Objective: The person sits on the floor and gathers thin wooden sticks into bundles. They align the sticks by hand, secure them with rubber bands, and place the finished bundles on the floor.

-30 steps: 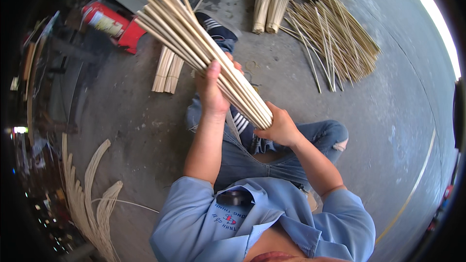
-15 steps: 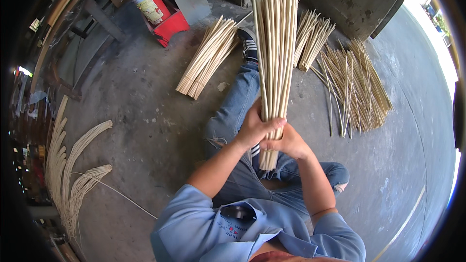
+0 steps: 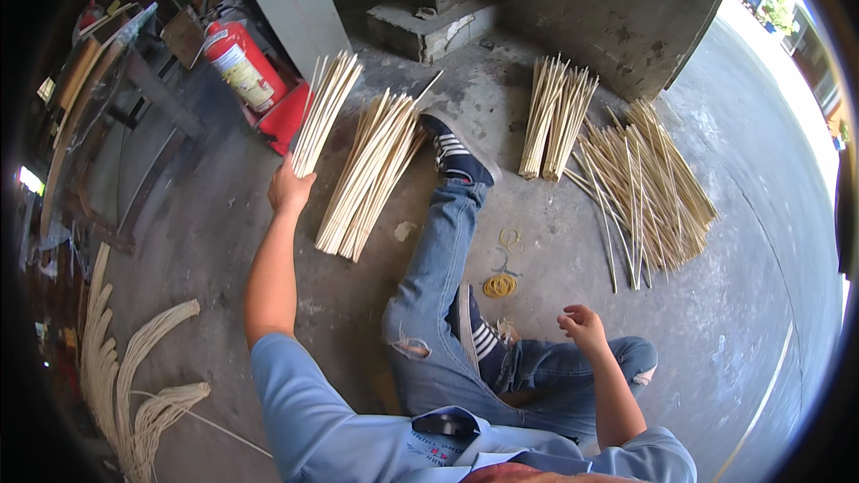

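Gripping a pale stick bundle (image 3: 327,112) by its near end, the left hand (image 3: 290,188) wraps it on the left, near a red extinguisher (image 3: 242,67); more sticks (image 3: 371,174) lie just right. The right hand (image 3: 584,330), loosely curled, hovers near the right knee (image 3: 640,360).

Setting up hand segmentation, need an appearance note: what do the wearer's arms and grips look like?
Short, plain light-blue cloth left sleeve and matching right sleeve. The left forearm and right forearm are bare, no watch visible. Left grip and right grip: ungloved human hands, no cables visible.
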A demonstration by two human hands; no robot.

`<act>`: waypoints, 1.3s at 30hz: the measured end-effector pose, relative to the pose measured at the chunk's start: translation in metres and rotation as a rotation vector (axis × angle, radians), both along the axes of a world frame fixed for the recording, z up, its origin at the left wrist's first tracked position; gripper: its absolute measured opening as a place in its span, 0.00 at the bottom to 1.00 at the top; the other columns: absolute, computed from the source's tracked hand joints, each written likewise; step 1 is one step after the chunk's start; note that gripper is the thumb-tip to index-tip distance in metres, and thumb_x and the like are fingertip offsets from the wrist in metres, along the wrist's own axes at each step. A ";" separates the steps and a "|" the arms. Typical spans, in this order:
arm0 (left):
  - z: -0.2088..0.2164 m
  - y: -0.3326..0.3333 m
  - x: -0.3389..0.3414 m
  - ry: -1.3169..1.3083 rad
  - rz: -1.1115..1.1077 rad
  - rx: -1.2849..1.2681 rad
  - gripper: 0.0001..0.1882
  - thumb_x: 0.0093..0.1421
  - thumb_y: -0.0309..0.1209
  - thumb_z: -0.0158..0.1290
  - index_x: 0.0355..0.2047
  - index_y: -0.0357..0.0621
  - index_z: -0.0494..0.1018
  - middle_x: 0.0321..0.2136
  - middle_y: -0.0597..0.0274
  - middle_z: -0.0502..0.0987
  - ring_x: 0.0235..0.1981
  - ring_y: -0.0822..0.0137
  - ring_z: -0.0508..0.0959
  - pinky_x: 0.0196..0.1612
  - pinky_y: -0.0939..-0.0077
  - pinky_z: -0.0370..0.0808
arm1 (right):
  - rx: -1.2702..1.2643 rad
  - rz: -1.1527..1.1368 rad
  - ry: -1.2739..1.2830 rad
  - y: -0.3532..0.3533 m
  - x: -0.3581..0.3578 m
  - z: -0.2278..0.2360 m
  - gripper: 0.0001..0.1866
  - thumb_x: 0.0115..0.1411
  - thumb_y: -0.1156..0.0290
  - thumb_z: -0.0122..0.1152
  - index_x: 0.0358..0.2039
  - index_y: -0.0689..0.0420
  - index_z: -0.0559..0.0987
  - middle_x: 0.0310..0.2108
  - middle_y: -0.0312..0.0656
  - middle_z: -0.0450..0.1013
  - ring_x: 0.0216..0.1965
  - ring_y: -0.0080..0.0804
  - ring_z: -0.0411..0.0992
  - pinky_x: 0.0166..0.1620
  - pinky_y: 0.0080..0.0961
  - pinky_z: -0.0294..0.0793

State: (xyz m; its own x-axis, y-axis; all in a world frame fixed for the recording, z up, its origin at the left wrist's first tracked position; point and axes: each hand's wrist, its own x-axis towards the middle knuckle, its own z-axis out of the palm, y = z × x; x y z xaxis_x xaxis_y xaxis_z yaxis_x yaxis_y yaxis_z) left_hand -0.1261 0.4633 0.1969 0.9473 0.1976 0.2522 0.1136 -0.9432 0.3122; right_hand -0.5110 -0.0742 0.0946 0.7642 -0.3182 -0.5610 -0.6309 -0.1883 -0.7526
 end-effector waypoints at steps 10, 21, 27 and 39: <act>-0.093 -0.040 0.041 0.446 -0.187 -0.082 0.32 0.71 0.55 0.47 0.64 0.44 0.70 0.62 0.37 0.70 0.62 0.39 0.71 0.65 0.54 0.68 | -0.143 0.070 -0.082 -0.010 0.022 0.007 0.19 0.64 0.65 0.67 0.50 0.64 0.80 0.40 0.48 0.82 0.45 0.34 0.80 0.48 0.30 0.80; -0.115 -0.362 0.033 0.029 -0.660 -0.296 0.17 0.63 0.39 0.59 0.48 0.43 0.77 0.42 0.52 0.80 0.47 0.50 0.79 0.50 0.57 0.76 | 0.219 -0.212 -0.066 -0.030 0.010 -0.038 0.15 0.66 0.67 0.65 0.48 0.65 0.80 0.38 0.44 0.82 0.40 0.29 0.81 0.43 0.28 0.81; -0.154 -0.466 0.058 0.363 -0.495 -0.389 0.40 0.53 0.51 0.68 0.59 0.38 0.71 0.54 0.43 0.79 0.56 0.46 0.78 0.56 0.55 0.75 | 0.383 -0.264 -0.138 -0.026 0.034 -0.046 0.14 0.66 0.67 0.64 0.47 0.64 0.80 0.37 0.42 0.82 0.38 0.28 0.81 0.41 0.26 0.80; -0.109 -0.380 -0.084 0.782 -0.435 -1.311 0.31 0.67 0.39 0.58 0.65 0.38 0.63 0.57 0.56 0.71 0.55 0.63 0.73 0.57 0.62 0.72 | 0.400 -0.131 -0.256 -0.034 0.010 -0.026 0.21 0.65 0.56 0.67 0.47 0.62 0.79 0.37 0.41 0.81 0.36 0.27 0.80 0.39 0.26 0.80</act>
State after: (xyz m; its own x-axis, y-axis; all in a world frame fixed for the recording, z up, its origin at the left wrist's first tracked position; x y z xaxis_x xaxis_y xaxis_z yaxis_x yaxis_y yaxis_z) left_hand -0.2102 0.0833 0.0881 0.7962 -0.4320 -0.4236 0.4337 -0.0805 0.8974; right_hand -0.5008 -0.1077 0.0690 0.8614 -0.2189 -0.4584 -0.4153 0.2162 -0.8836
